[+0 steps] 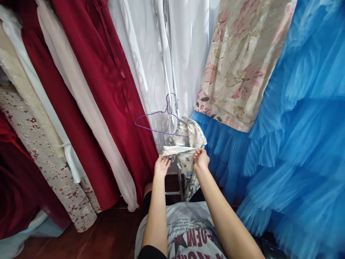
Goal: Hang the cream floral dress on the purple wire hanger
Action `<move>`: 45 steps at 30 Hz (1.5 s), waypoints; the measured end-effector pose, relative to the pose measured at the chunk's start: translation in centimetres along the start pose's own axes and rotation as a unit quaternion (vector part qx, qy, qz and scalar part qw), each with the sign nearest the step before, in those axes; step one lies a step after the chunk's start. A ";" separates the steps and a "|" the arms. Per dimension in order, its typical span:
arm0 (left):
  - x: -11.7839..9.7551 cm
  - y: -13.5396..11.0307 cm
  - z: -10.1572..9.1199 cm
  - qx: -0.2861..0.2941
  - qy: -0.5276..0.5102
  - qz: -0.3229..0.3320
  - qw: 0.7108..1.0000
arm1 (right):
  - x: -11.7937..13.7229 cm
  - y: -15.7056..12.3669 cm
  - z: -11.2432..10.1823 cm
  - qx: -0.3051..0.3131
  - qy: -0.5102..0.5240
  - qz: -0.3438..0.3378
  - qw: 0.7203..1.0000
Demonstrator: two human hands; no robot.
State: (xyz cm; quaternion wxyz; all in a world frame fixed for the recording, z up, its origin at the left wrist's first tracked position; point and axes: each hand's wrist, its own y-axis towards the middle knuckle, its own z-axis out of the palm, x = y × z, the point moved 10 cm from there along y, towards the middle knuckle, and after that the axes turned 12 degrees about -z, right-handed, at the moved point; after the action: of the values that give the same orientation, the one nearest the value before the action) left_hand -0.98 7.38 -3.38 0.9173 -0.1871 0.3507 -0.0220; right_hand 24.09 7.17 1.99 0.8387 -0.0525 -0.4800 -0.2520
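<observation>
A purple wire hanger hangs in front of white fabric. A cream floral garment drapes over the hanger's right arm, and the hanger's left arm is bare. My right hand is closed on the garment's edge, fingers curled around the cloth. At the other end of a pale folded band of the same garment, my left hand holds the cloth at its fingertips. The band is stretched nearly level between both hands. Lower folds of the garment hang behind my right wrist.
Dark red dresses and a pale pink one hang at left. White fabric hangs behind the hanger. To the right are a floral skirt and a ruffled blue tulle dress. The floor has dark red tiles.
</observation>
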 end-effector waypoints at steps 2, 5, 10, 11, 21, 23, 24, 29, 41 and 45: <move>1.9 -0.8 2.3 0.048 -0.009 0.001 0.999 | 0.1 0.9 -1.9 -0.023 0.000 0.002 1.000; 2.6 -3.2 6.7 0.129 -0.002 0.025 0.991 | 0.0 1.1 -1.9 0.003 0.000 0.018 1.000; 0.6 -10.6 14.1 0.238 0.283 0.240 0.898 | -0.6 -2.3 2.9 0.172 0.005 0.093 0.981; 0.0 -12.0 14.8 0.231 0.335 0.291 0.866 | -0.4 -3.4 4.1 0.217 0.011 0.110 0.970; 1.0 -11.2 13.8 0.291 0.465 0.221 0.807 | 5.3 -8.9 5.6 0.541 -0.061 0.180 0.820; 4.8 -10.5 12.8 0.373 0.494 0.091 0.780 | 6.5 -7.8 4.2 0.601 -0.152 0.136 0.773; 6.5 -10.5 12.0 0.395 0.529 0.043 0.750 | 7.1 -7.0 3.5 0.623 -0.194 0.115 0.749; 8.8 -12.2 9.1 0.384 0.742 0.030 0.548 | 10.2 -2.0 2.7 0.649 -0.305 -0.005 0.697; -3.8 -7.8 11.3 0.186 0.882 0.242 0.359 | 17.5 14.5 2.8 0.349 -0.357 -0.199 0.843; -8.3 -9.4 11.9 0.173 0.847 0.303 0.401 | 14.3 16.4 6.0 0.296 -0.303 -0.149 0.893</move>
State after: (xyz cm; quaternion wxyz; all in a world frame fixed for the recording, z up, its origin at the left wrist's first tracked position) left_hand 1.39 3.94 13.44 0.1098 0.2083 0.9706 0.0503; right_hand 33.06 18.07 19.61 0.5815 0.1969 -0.7656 -0.1920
